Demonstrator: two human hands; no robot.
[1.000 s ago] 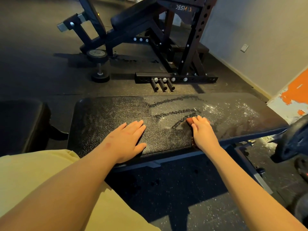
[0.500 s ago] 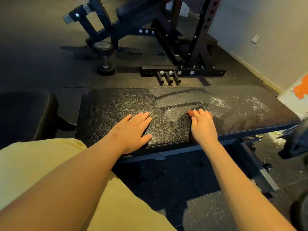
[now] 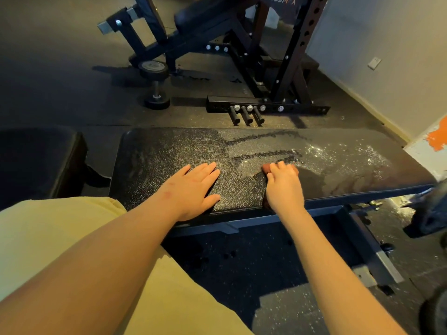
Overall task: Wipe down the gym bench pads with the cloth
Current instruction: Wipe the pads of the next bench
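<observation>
Pressing down on a reddish-brown cloth (image 3: 265, 168), the right hand (image 3: 285, 188) has its fingers bent over the cloth's far edge and grips it. Only the cloth's corners show around the fingertips, plus a sliver at the near edge by the wrist. The cloth lies on the long black bench pad (image 3: 157, 155), about midway along it. The left hand (image 3: 193, 189) is released, lying flat with fingers straight and together on the pad just left of the right hand, thumb toward the near edge.

Dark wet streaks (image 3: 261, 137) run across the pad beyond the cloth, and pale glittering specks (image 3: 343, 153) cover its right part. A second black pad (image 3: 36, 160) sits to the left, apart from the first. Pale yellow clothing (image 3: 60, 238) fills the near left.

On the far floor stands a black rack (image 3: 290, 56) with three short pegs (image 3: 246, 116) on its base bar. Light lettering (image 3: 285, 0) on its top crossbar is cut by the frame edge; letters resembling "SS" show, but the rest is not readable. A dumbbell (image 3: 156, 85) stands on end to the left of the rack. The right wall carries a white socket (image 3: 374, 63) and an orange paint patch (image 3: 437, 139).
</observation>
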